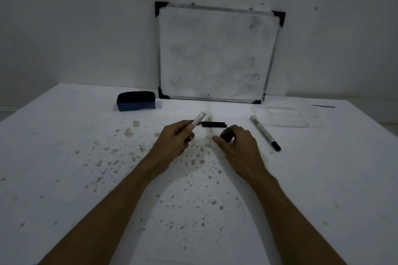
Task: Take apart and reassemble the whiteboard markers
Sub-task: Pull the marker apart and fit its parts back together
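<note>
Dim shot, looking down at a white table (pixel 64 157) speckled with brownish stains. Left hand (pixel 174 139) curled around a white marker barrel (pixel 198 119), fingers wrapped on its lower end, upper end poking up and away toward the board at a tilt. Right hand (pixel 234 142) hovering just above the tabletop, fingers bent in a loose claw with something small and dark (pixel 226 136) pinched at the fingertips (can't tell what exactly, too dark and mostly hidden). Between and just beyond both hands, flat on the table: a short black stick-like part (pixel 213 124), lying crosswise, close to the barrel's tip but not touching. Off to the right, a second whiteboard marker (pixel 265 133) fully assembled, black cap pointing toward the camera, lying diagonally and well clear of the right hand. Just past that, a clear plastic tray (pixel 288 117), hard to make out against the white. Smudgy whiteboard (pixel 215 54) with black corner pieces leaning against the wall at the back. Dark blue eraser (pixel 136 101) sitting to its left near the table's far edge.
</note>
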Demonstrator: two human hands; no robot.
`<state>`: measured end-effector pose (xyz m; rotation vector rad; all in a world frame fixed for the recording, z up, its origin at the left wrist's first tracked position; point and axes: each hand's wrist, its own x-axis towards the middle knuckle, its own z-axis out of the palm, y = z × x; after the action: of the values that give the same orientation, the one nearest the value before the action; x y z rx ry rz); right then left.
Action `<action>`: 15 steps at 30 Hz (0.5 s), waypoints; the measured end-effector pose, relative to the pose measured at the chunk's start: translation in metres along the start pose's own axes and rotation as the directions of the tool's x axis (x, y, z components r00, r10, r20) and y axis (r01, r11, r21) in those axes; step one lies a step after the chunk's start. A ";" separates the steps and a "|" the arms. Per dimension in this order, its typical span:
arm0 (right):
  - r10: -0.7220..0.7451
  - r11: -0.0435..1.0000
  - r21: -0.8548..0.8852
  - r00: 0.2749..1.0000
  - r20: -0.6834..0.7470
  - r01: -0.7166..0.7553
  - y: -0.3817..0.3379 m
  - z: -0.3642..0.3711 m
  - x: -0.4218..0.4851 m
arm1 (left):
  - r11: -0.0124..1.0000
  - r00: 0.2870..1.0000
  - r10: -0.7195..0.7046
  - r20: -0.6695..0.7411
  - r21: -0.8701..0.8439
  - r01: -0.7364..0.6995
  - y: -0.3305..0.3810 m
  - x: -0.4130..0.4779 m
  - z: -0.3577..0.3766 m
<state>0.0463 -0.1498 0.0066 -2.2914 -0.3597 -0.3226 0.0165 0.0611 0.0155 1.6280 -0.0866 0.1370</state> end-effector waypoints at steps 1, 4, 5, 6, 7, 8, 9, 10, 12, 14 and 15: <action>-0.016 1.000 -0.019 1.000 0.017 0.017 0.001 -0.001 -0.001 | 1.000 1.000 0.006 -0.017 0.005 -0.006 0.000 0.000 -0.001; -0.070 0.970 -0.229 0.997 0.035 0.076 0.003 0.000 -0.004 | 0.997 0.997 0.059 -0.046 0.054 -0.056 0.001 0.000 -0.003; -0.080 0.946 -0.312 0.997 0.022 0.082 0.004 0.000 -0.005 | 0.996 0.997 0.065 -0.035 0.065 -0.063 0.001 -0.001 -0.004; -0.078 0.932 -0.353 0.997 0.007 0.075 0.003 0.000 -0.005 | 0.995 0.998 0.066 -0.017 0.082 -0.064 0.001 -0.001 -0.004; -0.074 0.936 -0.345 0.997 -0.005 0.068 0.002 -0.001 -0.006 | 0.992 0.998 0.066 0.002 0.104 -0.066 0.001 -0.001 -0.005; -0.076 0.958 -0.278 0.997 -0.018 0.068 -0.001 -0.002 -0.007 | 0.990 0.997 0.069 0.019 0.126 -0.071 0.000 -0.001 -0.005; -0.080 0.984 -0.161 0.996 -0.031 0.074 -0.003 -0.004 -0.007 | 0.987 0.997 0.076 0.034 0.141 -0.080 0.000 -0.001 -0.006; -0.082 0.996 -0.023 0.996 -0.039 0.081 -0.007 -0.005 -0.007 | 0.985 0.995 0.084 0.047 0.150 -0.090 0.000 -0.002 -0.006; -0.094 0.979 0.181 0.995 -0.017 0.096 -0.015 -0.008 -0.008 | 0.978 0.992 0.115 0.060 0.167 -0.124 0.002 -0.004 -0.006; -0.118 0.959 0.261 0.993 0.013 0.110 -0.020 -0.009 -0.008 | 0.970 0.985 0.169 0.045 0.170 -0.174 0.003 -0.006 -0.004; -0.109 0.947 0.306 0.994 0.024 0.097 -0.022 -0.009 -0.007 | 0.968 0.981 0.191 0.019 0.163 -0.192 0.003 -0.006 -0.003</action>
<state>0.0306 -0.1436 0.0248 -1.9818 -0.5147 -0.2529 0.0096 0.0636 0.0182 1.7827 -0.2406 0.2971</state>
